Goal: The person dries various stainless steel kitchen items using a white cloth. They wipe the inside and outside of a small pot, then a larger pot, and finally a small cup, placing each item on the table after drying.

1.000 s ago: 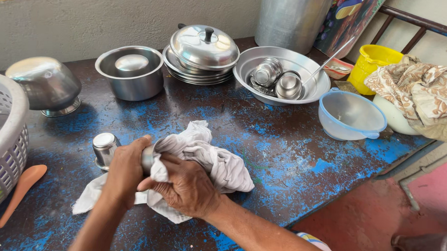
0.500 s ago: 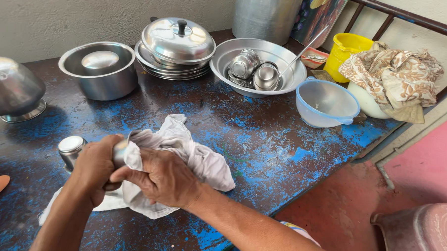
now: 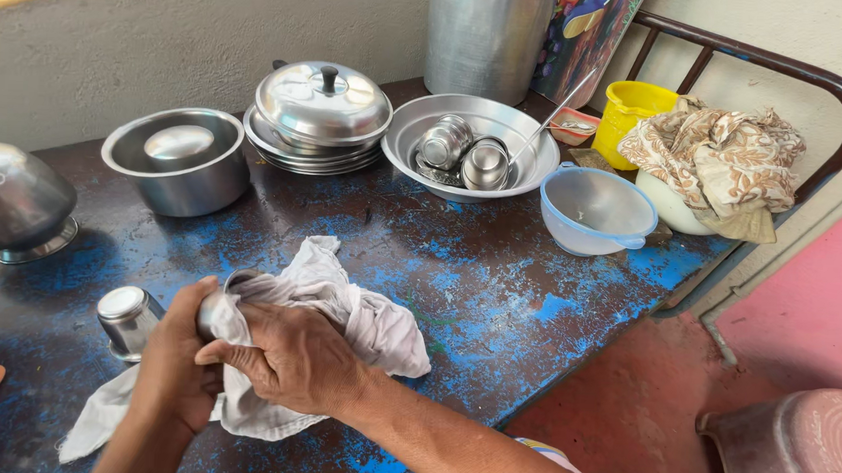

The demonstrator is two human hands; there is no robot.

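Drying goes best with the left hand (image 3: 175, 372) gripping the steel cup (image 3: 221, 306) firmly low in the frame while the right hand (image 3: 291, 358), closed on the white cloth (image 3: 344, 308), presses it around the rim.

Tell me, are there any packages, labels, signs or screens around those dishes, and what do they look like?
Printed picture board or poster: leans against the wall at the back right, behind the tall steel container; flat, with bright blue, red and yellow artwork, only partly in view.
No packages, signs or screens show elsewhere; the steel dishes look unlabelled.
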